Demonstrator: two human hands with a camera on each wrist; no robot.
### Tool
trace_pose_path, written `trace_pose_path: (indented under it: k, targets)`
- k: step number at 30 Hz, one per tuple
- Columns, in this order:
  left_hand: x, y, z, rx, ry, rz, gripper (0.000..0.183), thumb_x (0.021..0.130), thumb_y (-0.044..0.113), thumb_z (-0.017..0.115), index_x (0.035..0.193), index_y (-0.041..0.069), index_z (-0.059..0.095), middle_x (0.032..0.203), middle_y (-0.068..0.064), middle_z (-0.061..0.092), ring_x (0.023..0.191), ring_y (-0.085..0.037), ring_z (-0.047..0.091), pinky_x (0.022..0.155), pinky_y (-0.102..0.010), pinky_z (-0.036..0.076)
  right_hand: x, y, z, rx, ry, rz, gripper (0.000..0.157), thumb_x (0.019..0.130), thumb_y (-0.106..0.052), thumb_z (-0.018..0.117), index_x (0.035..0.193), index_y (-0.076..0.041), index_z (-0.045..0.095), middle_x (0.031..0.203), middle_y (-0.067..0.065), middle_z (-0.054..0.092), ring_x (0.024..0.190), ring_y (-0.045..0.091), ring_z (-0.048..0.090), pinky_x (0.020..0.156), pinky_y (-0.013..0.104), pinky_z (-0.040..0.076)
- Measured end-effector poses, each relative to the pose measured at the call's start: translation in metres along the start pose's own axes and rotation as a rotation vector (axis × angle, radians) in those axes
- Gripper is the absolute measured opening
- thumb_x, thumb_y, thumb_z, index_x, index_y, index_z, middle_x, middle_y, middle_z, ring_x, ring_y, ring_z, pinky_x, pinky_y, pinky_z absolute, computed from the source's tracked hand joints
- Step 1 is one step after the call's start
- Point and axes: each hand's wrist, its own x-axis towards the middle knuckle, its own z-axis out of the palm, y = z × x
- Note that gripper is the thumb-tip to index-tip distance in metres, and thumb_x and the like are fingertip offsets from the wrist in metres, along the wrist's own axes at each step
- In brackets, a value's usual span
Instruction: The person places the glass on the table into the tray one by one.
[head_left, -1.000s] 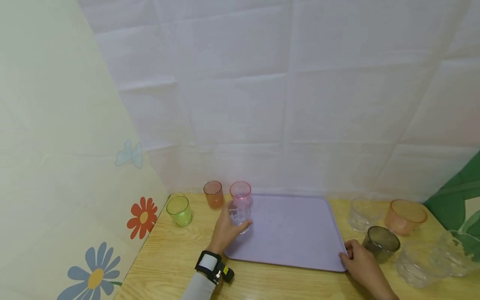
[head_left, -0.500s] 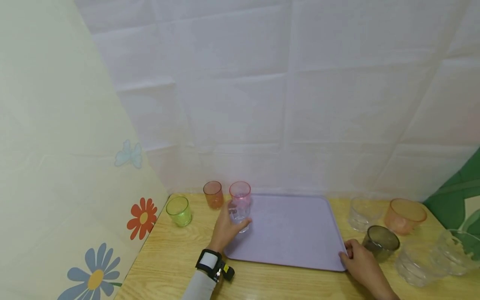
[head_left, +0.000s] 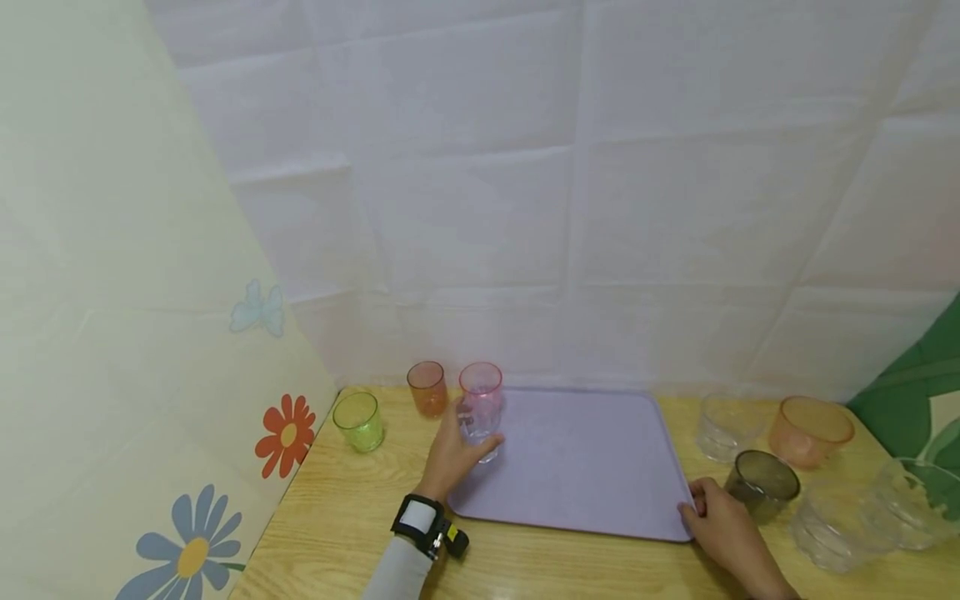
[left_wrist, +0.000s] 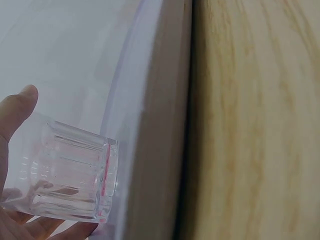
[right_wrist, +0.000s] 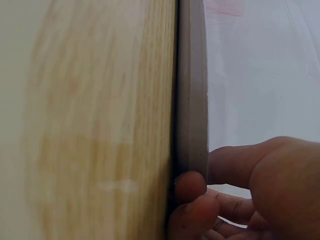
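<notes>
In the head view my left hand (head_left: 448,454) holds a clear glass (head_left: 477,432) upright over the left part of a lilac tray (head_left: 577,467). The fingers are on its far left side and the thumb on the near right. Fluted sides and a thick base show on this glass (left_wrist: 75,172) in the left wrist view, close to the tray's rim. Directly behind it stands a pink glass (head_left: 481,379), its lower part overlapped. At the front right corner of the tray, my right hand (head_left: 720,525) pinches the rim (right_wrist: 192,100), thumb above and fingertips below.
Left of the tray stand a reddish-brown glass (head_left: 427,392) and a green glass (head_left: 359,423). On the right are an orange bowl (head_left: 808,433), a smoky dark glass (head_left: 762,487) and several clear vessels, including a clear cup (head_left: 726,433). A white sheet (head_left: 480,208) hangs behind the table.
The clear glass has shifted slightly away from me, toward the pink glass, with my left hand on it. My right hand stays on the tray corner.
</notes>
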Motion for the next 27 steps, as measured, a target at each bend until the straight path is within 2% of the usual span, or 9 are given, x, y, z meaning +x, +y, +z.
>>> trace_pose_path:
  k: [17, 22, 27]
  targets:
    - [0.002, 0.001, -0.005, -0.014, -0.031, -0.025, 0.100, 0.086, 0.047, 0.086, 0.159, 0.001, 0.035, 0.151, -0.021, 0.057, 0.136, -0.039, 0.059, 0.115, -0.061, 0.047, 0.001, 0.001, 0.000, 0.001, -0.014, 0.017, 0.029, 0.095, -0.008, 0.070, 0.111, 0.013, 0.060, 0.080, 0.002, 0.058, 0.073, 0.017, 0.052, 0.064, 0.031, 0.041]
    - [0.000, 0.004, -0.013, -0.008, 0.012, 0.001, 0.086, 0.096, 0.045, 0.077, 0.157, -0.001, 0.038, 0.147, -0.022, 0.059, 0.133, -0.040, 0.061, 0.110, -0.062, 0.051, 0.001, 0.000, -0.001, 0.001, -0.020, 0.021, 0.029, 0.095, -0.009, 0.070, 0.111, 0.014, 0.060, 0.080, 0.002, 0.058, 0.074, 0.017, 0.053, 0.065, 0.032, 0.042]
    - [-0.002, 0.005, -0.026, -0.044, 0.086, 0.089, 0.069, 0.102, 0.035, 0.071, 0.152, -0.005, 0.046, 0.138, -0.022, 0.063, 0.128, -0.040, 0.063, 0.102, -0.059, 0.056, 0.000, 0.000, -0.001, 0.006, -0.020, 0.019, 0.029, 0.095, -0.008, 0.070, 0.111, 0.014, 0.060, 0.080, 0.002, 0.059, 0.074, 0.017, 0.053, 0.065, 0.031, 0.043]
